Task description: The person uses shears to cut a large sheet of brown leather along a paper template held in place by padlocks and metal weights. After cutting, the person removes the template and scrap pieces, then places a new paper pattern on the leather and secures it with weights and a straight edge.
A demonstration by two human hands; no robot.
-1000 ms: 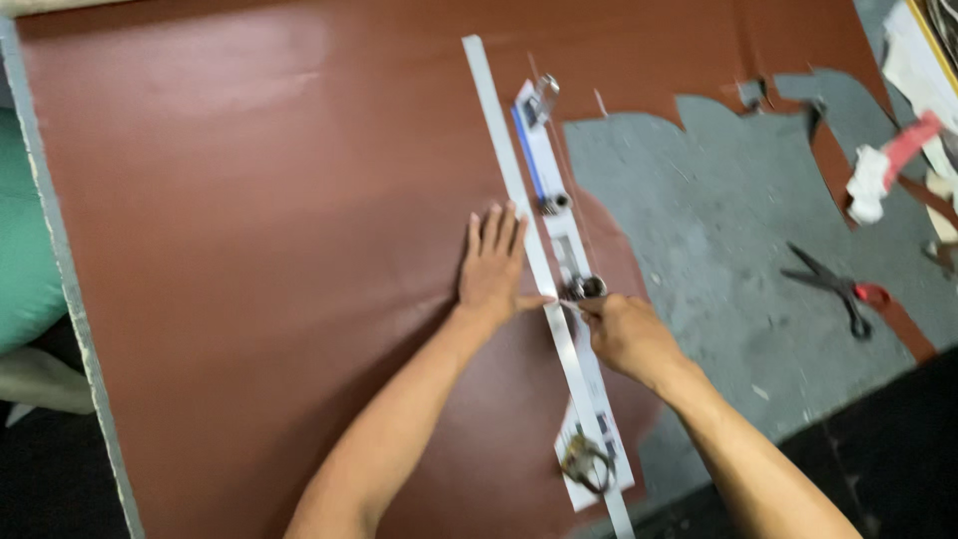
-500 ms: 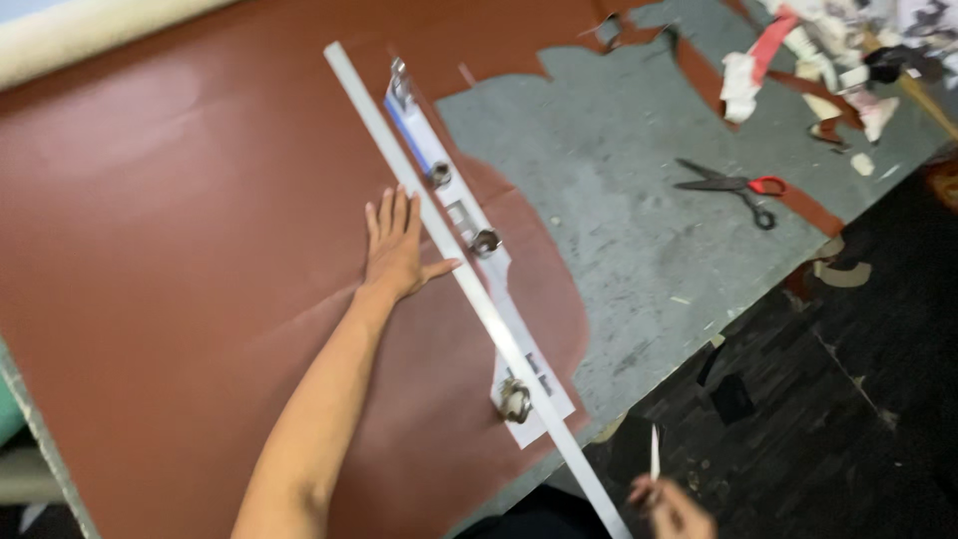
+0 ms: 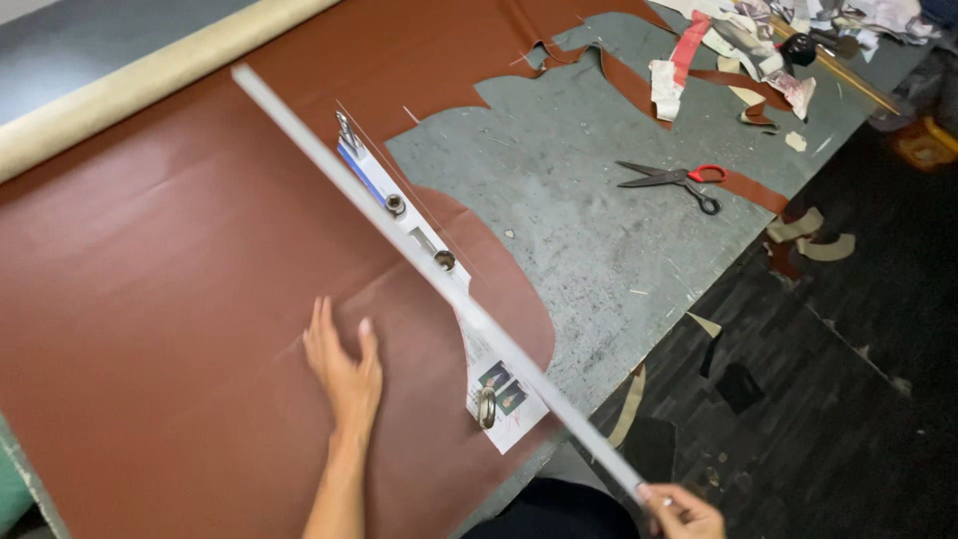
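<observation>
Now we keep the left hand (image 3: 342,367) flat, fingers spread on the brown leather sheet (image 3: 170,299), while the right hand (image 3: 684,512), fingers pinching the long metal ruler (image 3: 429,274) end, should lift it level.

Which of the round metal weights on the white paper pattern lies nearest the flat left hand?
The ring-shaped weight at the pattern's near end, by the small pictures; the other two sit farther up the strip.
</observation>
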